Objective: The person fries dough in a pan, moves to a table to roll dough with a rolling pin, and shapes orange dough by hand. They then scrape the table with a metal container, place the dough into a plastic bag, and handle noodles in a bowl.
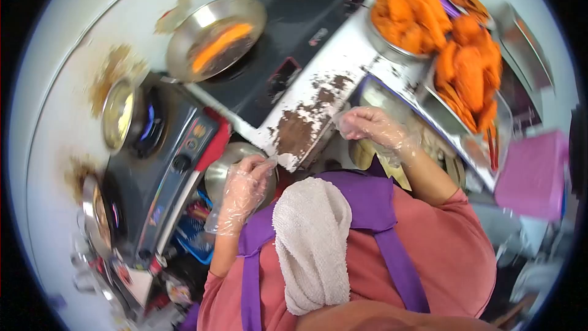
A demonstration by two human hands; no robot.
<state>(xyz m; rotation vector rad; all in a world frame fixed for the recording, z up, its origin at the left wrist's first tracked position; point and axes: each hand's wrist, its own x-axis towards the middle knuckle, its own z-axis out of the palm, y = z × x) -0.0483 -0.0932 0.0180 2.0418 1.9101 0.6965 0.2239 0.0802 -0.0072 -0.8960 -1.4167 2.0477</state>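
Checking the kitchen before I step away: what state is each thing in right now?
Frying pan: one orange piece inside.
Gas burner: lit, blue flame.
Tray: piled with orange fried pieces.
Counter: smeared with brown crumbs.
Left hand: gloved, by metal bowl.
Right hand: gloved, fingers curled.

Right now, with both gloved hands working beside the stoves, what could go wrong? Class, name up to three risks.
The thin plastic glove on the left hand is close to the black gas stove, where a blue flame shows; it might melt. The round steel frying pan holds an orange piece in oil, away from both hands; it may overbrown. The white terry towel draped over the shoulder could slip forward.
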